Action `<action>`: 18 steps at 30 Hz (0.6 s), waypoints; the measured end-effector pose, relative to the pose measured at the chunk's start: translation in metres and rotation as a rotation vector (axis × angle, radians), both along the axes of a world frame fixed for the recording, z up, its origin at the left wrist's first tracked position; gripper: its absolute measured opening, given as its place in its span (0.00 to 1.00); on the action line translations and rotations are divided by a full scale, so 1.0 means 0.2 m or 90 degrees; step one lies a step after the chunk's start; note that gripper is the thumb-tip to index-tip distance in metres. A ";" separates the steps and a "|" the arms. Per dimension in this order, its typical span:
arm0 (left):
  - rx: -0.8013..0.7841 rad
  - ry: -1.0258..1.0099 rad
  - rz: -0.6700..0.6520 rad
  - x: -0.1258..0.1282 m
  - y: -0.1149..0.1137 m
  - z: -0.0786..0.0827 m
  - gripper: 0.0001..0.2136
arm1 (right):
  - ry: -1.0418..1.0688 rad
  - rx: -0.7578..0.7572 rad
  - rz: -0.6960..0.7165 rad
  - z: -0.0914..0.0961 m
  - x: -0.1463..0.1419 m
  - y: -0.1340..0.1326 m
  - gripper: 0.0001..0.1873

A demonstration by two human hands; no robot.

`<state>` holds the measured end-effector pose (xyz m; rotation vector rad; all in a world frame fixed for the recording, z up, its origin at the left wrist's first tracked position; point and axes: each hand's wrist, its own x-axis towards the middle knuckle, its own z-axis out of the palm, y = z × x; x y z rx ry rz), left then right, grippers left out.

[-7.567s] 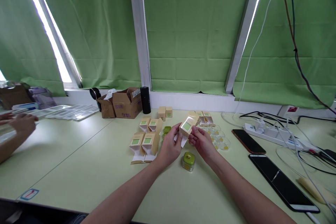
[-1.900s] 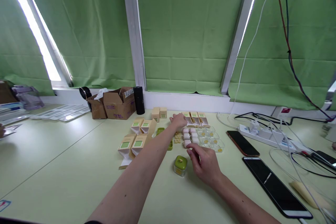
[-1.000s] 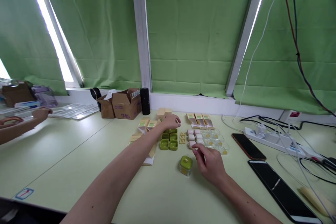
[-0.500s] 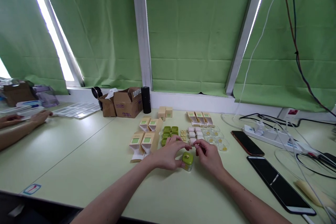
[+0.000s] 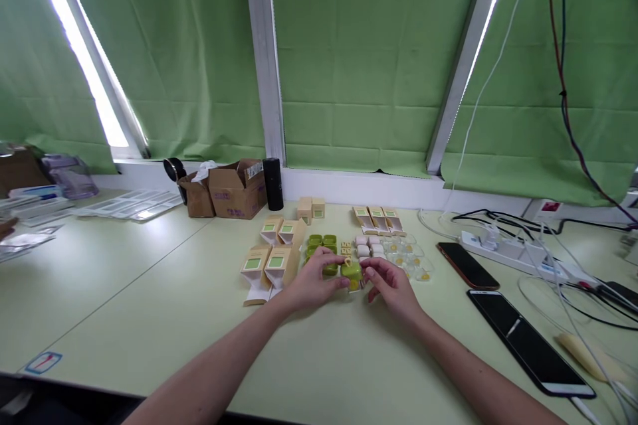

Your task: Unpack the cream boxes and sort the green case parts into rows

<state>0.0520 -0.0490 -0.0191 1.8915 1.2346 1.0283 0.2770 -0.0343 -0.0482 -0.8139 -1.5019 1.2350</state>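
Observation:
A small clear jar with a green lid [image 5: 351, 273] sits between my two hands, lifted a little off the table. My left hand [image 5: 312, 279] grips its left side with curled fingers. My right hand [image 5: 391, 282] pinches its right side. Behind the jar lie several green lids [image 5: 319, 241], a few small yellow tiles [image 5: 345, 248], pale pink pieces [image 5: 365, 246] and clear cups with yellow dots [image 5: 411, 257]. Folded tan cartons with green labels [image 5: 269, 259] stand to the left of my left hand.
Three flat tan cartons [image 5: 377, 219] and two closed small boxes [image 5: 311, 208] lie farther back. Brown cardboard boxes [image 5: 233, 188] and a black cylinder [image 5: 272, 184] stand by the window sill. Two phones [image 5: 528, 339] and a power strip with cables [image 5: 518, 252] fill the right side.
My left hand has come back from the far cartons and closed on the green-lidded jar. My right hand has closed on its other side. Both now hold it slightly farther from me.

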 end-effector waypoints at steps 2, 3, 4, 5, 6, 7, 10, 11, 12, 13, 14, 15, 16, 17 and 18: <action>0.013 -0.042 0.026 0.02 0.01 -0.02 0.22 | 0.055 -0.031 0.047 0.00 -0.01 0.00 0.25; 0.019 -0.058 0.039 0.03 0.01 -0.03 0.22 | 0.077 -0.048 0.067 0.00 -0.02 -0.01 0.26; 0.025 -0.067 0.053 0.04 0.01 -0.04 0.22 | 0.095 -0.065 0.082 0.00 -0.03 -0.01 0.26; 0.032 -0.072 0.066 0.05 0.01 -0.05 0.22 | 0.111 -0.082 0.093 0.00 -0.03 -0.01 0.26; 0.042 -0.074 0.075 0.06 0.00 -0.05 0.22 | 0.126 -0.097 0.101 0.00 -0.03 -0.02 0.25; 0.056 -0.073 0.077 0.06 0.00 -0.06 0.21 | 0.142 -0.111 0.106 0.01 -0.03 -0.02 0.25; 0.105 -0.064 0.052 0.07 0.00 -0.06 0.19 | 0.203 -0.155 0.128 0.02 -0.02 -0.02 0.22; 0.115 -0.061 0.039 0.06 -0.01 -0.05 0.20 | 0.226 -0.173 0.137 0.03 -0.02 -0.02 0.21; 0.119 -0.060 0.028 0.06 -0.01 -0.05 0.20 | 0.247 -0.191 0.147 0.03 -0.01 -0.02 0.20; 0.120 -0.061 0.022 0.06 -0.01 -0.04 0.21 | 0.264 -0.206 0.157 0.03 -0.01 -0.02 0.20; 0.118 -0.063 0.018 0.06 -0.01 -0.04 0.21 | 0.277 -0.218 0.167 0.03 0.00 -0.01 0.19; 0.114 -0.065 0.017 0.06 -0.01 -0.04 0.22 | 0.286 -0.228 0.173 0.03 0.00 -0.01 0.19; 0.110 -0.066 0.019 0.06 -0.01 -0.03 0.22 | 0.292 -0.236 0.177 0.03 0.00 0.00 0.18; 0.106 -0.067 0.021 0.06 -0.01 -0.04 0.23 | 0.296 -0.243 0.178 0.03 0.00 0.00 0.18; 0.103 -0.067 0.023 0.06 -0.01 -0.04 0.23 | 0.297 -0.249 0.177 0.02 0.01 0.01 0.18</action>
